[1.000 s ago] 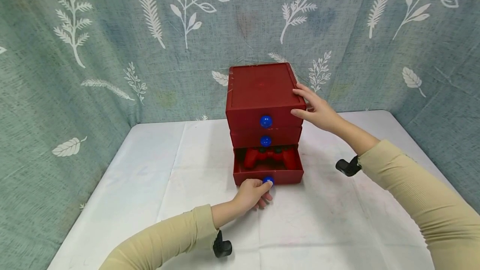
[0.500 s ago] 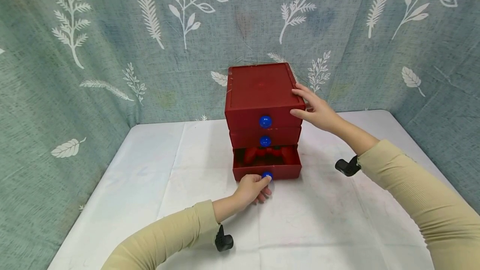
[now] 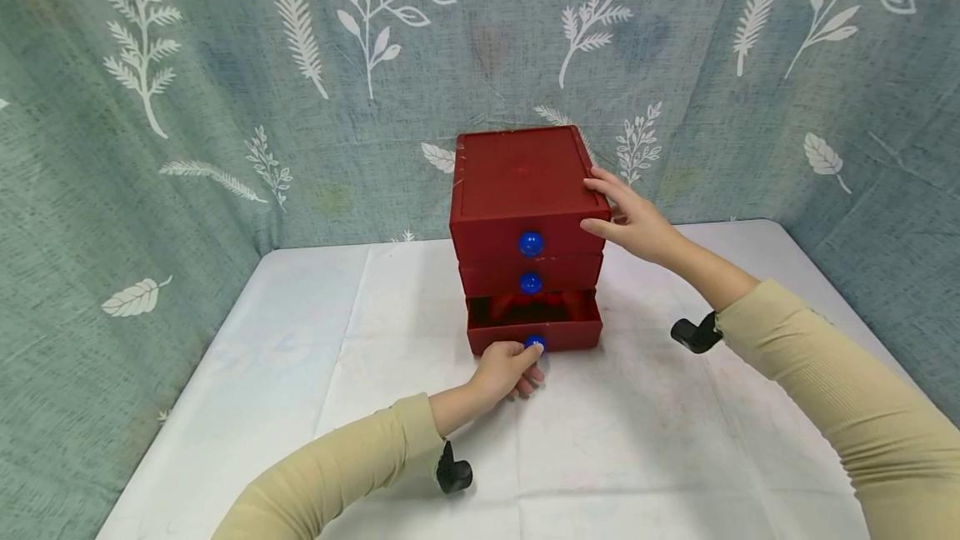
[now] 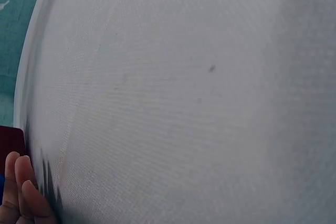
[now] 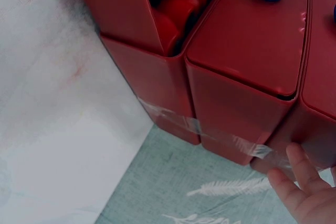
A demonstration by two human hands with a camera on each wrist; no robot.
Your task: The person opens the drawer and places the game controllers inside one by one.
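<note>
A red cabinet (image 3: 525, 173) with three stacked drawers stands on the table, each with a round blue knob. The bottom drawer (image 3: 558, 335) is partly pulled out. My left hand (image 3: 498, 369) pinches its blue knob (image 3: 535, 343) between thumb and fingers. Inside lies a red game controller (image 5: 181, 11), mostly shaded and hidden by the drawer above in the head view. My right hand (image 3: 637, 225) rests with spread fingers against the upper right side of the cabinet. In the left wrist view only some fingertips (image 4: 23, 174) of the left hand show, beside a red corner.
A white cloth covers the table (image 3: 405, 340). Behind and at both sides hangs a grey-green curtain (image 3: 337, 148) with white leaf prints, close to the cabinet's back. Clear tape (image 5: 231, 140) runs across the cabinet's side.
The bottom drawer has slid inward, away from me, with my left hand on its knob. Less of the controller shows now. My right hand has stayed in place.
</note>
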